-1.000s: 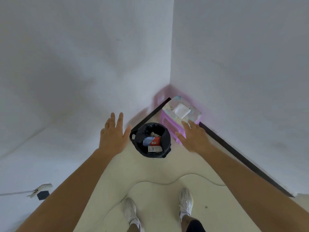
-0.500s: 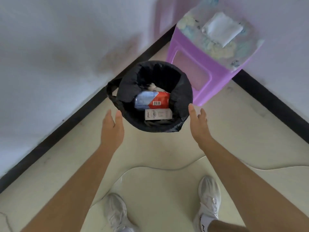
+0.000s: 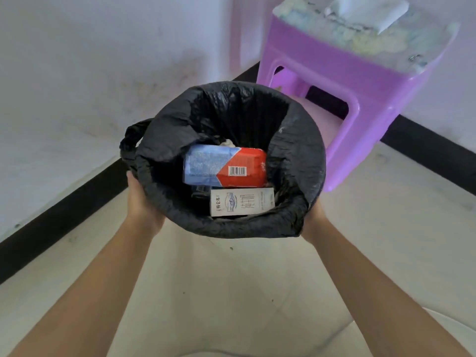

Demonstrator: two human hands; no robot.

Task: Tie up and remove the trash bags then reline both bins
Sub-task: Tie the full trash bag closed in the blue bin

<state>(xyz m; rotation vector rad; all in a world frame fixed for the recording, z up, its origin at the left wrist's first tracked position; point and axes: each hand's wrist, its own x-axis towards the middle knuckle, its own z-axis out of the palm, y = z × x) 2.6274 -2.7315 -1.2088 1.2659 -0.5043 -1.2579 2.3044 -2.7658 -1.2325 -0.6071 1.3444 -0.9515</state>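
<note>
Right now I see the black trash bag (image 3: pixel 296 155) at the centre of the frame, its mouth wide open and its edge folded out and down over the bin, which the plastic covers completely. One looped handle (image 3: pixel 130 141) of the bag sticks out at the left of the rim. Inside lie a blue and red carton (image 3: pixel 224 166) and, just below it in the frame and touching it, a white carton (image 3: pixel 242 202) with printed lettering.

My left hand (image 3: pixel 143 202) is pressed against the lower left side of the bag and my right hand (image 3: pixel 313 221) against the lower right side, well apart, with the bag between them. The fingers of both go under the folded rim, so I cannot tell how they grip.

At the upper right a purple plastic stool (image 3: pixel 360 73) stands just beside the bag, with a white folded item (image 3: pixel 368 9) on top. A black baseboard (image 3: pixel 64 217) runs along the wall at left, above the pale floor (image 3: pixel 231 292).
</note>
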